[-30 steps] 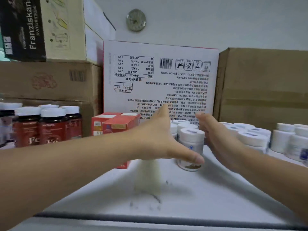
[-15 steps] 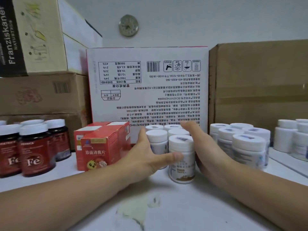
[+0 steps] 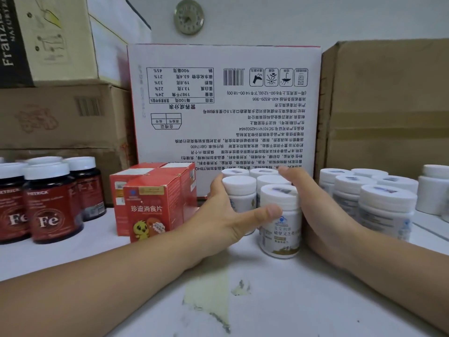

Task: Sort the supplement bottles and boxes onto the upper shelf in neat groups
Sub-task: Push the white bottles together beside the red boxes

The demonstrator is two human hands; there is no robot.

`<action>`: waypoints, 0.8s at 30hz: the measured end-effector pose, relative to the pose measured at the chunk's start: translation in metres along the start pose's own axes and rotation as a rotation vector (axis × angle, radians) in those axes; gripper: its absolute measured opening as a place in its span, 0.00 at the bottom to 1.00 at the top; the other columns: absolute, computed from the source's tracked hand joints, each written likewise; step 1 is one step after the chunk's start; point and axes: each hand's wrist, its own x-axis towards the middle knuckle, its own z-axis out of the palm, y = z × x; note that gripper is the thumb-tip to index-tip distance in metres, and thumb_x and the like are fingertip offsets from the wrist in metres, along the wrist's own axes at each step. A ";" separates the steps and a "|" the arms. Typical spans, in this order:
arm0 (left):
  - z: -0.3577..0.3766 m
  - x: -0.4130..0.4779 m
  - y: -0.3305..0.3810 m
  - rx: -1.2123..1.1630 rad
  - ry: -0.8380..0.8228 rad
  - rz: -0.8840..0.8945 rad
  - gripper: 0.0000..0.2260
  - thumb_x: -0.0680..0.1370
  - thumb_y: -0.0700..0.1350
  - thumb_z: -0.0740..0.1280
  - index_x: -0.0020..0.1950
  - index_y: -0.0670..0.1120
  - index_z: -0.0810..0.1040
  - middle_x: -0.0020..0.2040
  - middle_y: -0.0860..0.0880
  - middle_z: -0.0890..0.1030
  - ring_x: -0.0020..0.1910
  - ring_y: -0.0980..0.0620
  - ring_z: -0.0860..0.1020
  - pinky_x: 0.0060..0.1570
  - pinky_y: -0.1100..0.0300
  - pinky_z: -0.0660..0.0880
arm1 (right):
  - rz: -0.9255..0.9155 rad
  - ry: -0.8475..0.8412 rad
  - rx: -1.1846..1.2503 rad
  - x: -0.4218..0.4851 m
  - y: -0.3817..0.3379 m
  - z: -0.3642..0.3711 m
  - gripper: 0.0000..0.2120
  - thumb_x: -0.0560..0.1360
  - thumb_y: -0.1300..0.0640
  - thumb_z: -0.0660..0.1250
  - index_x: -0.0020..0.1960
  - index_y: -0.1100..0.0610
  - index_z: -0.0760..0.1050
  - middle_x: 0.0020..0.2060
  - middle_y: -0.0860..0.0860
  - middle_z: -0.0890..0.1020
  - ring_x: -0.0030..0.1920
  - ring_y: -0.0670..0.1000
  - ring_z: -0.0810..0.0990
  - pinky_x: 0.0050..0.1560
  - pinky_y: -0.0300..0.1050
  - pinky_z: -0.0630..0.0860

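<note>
A tight cluster of white supplement bottles (image 3: 279, 229) stands mid-shelf on the white shelf surface (image 3: 291, 300). My left hand (image 3: 223, 215) presses its left side, thumb laid across the front bottle. My right hand (image 3: 318, 210) lies flat against the cluster's right side, fingertips reaching the back bottles. Left of them stand red boxes (image 3: 150, 205) with a yellow chick picture, and further left dark red "Fe" bottles (image 3: 48, 210) with white caps. Another group of white bottles (image 3: 379, 210) stands just right of my right hand.
A large white printed carton (image 3: 228, 105) rises directly behind the cluster. A brown carton (image 3: 388, 105) stands at the back right, stacked cartons (image 3: 60, 113) at the back left. More white bottles (image 3: 435, 190) sit at the far right edge.
Both hands have closed in from a spread pose onto the sides of the white bottle cluster. The view has shifted closer, and the left thumb now rests on the front bottle.
</note>
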 end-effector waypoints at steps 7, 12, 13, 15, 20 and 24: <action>0.000 -0.001 0.001 -0.013 -0.011 -0.008 0.49 0.58 0.62 0.77 0.72 0.54 0.56 0.60 0.60 0.77 0.57 0.63 0.77 0.44 0.73 0.75 | -0.008 0.009 -0.003 -0.004 -0.003 0.002 0.19 0.79 0.45 0.55 0.55 0.51 0.81 0.49 0.50 0.86 0.51 0.49 0.84 0.56 0.49 0.74; -0.003 0.000 0.000 0.000 0.033 -0.004 0.55 0.53 0.67 0.73 0.75 0.53 0.55 0.61 0.61 0.76 0.59 0.62 0.76 0.56 0.67 0.72 | -0.033 0.069 0.009 -0.005 -0.004 0.000 0.19 0.78 0.43 0.56 0.44 0.48 0.83 0.43 0.45 0.86 0.48 0.47 0.84 0.56 0.47 0.72; -0.003 0.000 0.001 -0.006 0.031 -0.005 0.55 0.53 0.67 0.73 0.75 0.53 0.55 0.61 0.61 0.76 0.59 0.63 0.76 0.55 0.69 0.72 | -0.035 0.117 0.020 -0.002 -0.004 -0.001 0.17 0.76 0.41 0.57 0.43 0.47 0.81 0.41 0.43 0.86 0.49 0.46 0.84 0.58 0.47 0.71; -0.003 -0.001 0.003 -0.011 0.019 -0.005 0.53 0.56 0.66 0.75 0.75 0.53 0.56 0.60 0.61 0.76 0.58 0.64 0.76 0.51 0.72 0.73 | -0.032 0.185 -0.004 0.003 -0.006 -0.004 0.19 0.69 0.36 0.61 0.52 0.46 0.77 0.48 0.44 0.84 0.55 0.48 0.80 0.65 0.50 0.68; -0.003 -0.002 0.005 -0.004 0.002 0.018 0.52 0.54 0.66 0.74 0.72 0.53 0.57 0.59 0.61 0.77 0.55 0.66 0.76 0.40 0.78 0.72 | -0.004 0.217 -0.022 0.017 -0.012 -0.005 0.35 0.68 0.33 0.61 0.72 0.47 0.66 0.68 0.49 0.72 0.67 0.52 0.71 0.72 0.57 0.61; -0.003 -0.001 0.005 -0.009 -0.024 0.031 0.52 0.55 0.65 0.75 0.73 0.53 0.55 0.59 0.61 0.77 0.56 0.65 0.76 0.41 0.77 0.72 | 0.024 0.325 0.117 0.035 -0.013 -0.003 0.27 0.77 0.38 0.58 0.70 0.52 0.68 0.59 0.51 0.75 0.63 0.55 0.74 0.66 0.53 0.68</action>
